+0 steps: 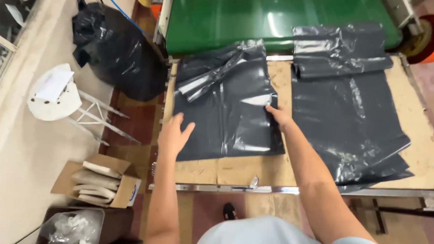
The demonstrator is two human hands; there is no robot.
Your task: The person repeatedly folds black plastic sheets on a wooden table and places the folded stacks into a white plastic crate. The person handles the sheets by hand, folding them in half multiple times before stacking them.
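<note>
Dark grey glossy plastic bag [227, 110] lies flat on the wooden worktop [254, 169], left of a larger pile of similar grey bags [347, 112]; right hand [279, 115] presses its right edge, fingers closed on it; left hand [174, 135] hovers open over its near-left corner; slick film could slide or crease under uneven pressure.

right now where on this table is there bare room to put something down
Bare wood lies along the near edge of the table, below the dark folded sheet, and at the far right rim beside the larger sheet pile. The middle is crowded: both hands, left and right, work there.
</note>
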